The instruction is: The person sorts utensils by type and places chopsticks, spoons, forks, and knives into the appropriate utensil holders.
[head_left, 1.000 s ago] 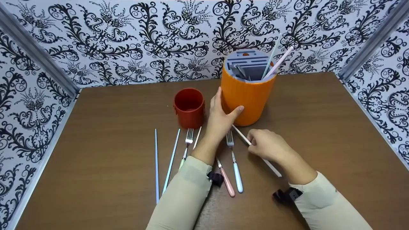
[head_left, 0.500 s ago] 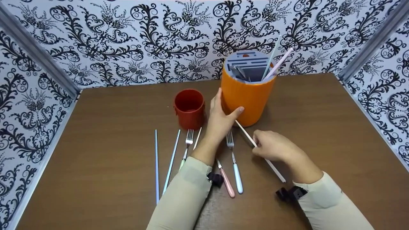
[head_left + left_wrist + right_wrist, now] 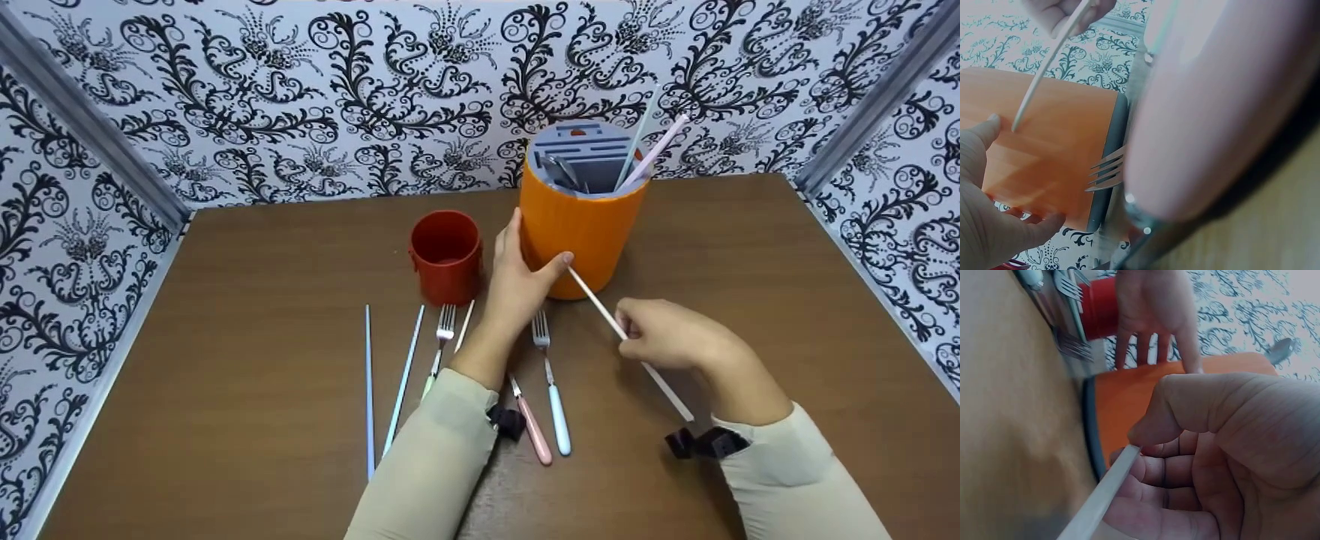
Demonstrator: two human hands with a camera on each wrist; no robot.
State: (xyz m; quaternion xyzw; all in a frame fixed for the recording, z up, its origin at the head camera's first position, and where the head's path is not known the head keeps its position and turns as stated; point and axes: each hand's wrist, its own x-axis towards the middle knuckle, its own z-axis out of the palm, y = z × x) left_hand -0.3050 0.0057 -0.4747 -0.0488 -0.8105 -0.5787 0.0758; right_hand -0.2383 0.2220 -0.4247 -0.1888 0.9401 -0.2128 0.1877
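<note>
My right hand (image 3: 671,334) pinches a white chopstick (image 3: 598,306) between thumb and fingers. The chopstick slants above the table, its far end overlapping the front of an orange utensil holder (image 3: 581,232) in the head view. My left hand (image 3: 517,281) rests on that holder, long fingers along its left side and thumb on the front, all fairly straight. A grey slotted insert (image 3: 581,142) tops the holder. Standing in it are a pale green chopstick (image 3: 638,135), a pink chopstick (image 3: 661,146) and metal cutlery (image 3: 564,171).
A red cup (image 3: 448,277) stands left of the holder. On the table (image 3: 247,360) lie a blue chopstick (image 3: 368,390), a light blue chopstick (image 3: 405,375), a green-handled fork (image 3: 445,326), a blue-handled fork (image 3: 556,412) and a pink-handled utensil (image 3: 534,429), partly behind my left arm.
My right hand has moved to the right and lifted the white chopstick, whose far end now reaches higher across the holder's front. The left hand has stayed in place.
</note>
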